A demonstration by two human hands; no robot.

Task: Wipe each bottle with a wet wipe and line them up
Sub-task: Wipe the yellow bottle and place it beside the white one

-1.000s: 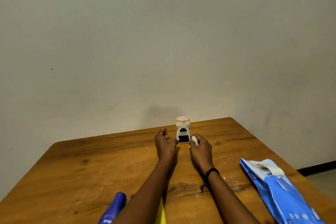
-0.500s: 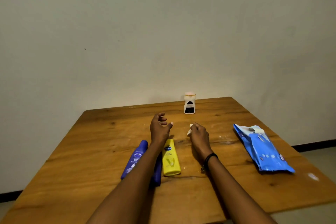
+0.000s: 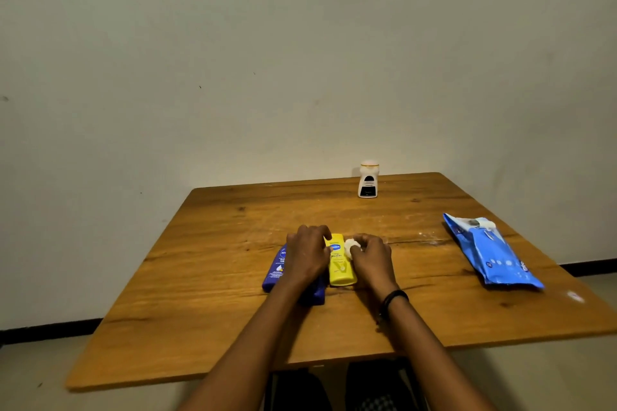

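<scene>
Table [image 3: 217, 260]: L hand [image 3: 307, 253] onto yellow btl [image 3: 339, 272]

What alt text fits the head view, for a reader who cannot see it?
Over a wooden table, a left hand reaches a lying yellow bottle beside a blue bottle, while the right hand pinches a white wipe. A white bottle stands far back; a blue wipe pack lies right.

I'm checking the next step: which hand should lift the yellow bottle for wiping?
Probably the left hand: its fingers sit at the yellow bottle's top end, while the right hand is occupied pinching the crumpled wipe beside it.
</scene>
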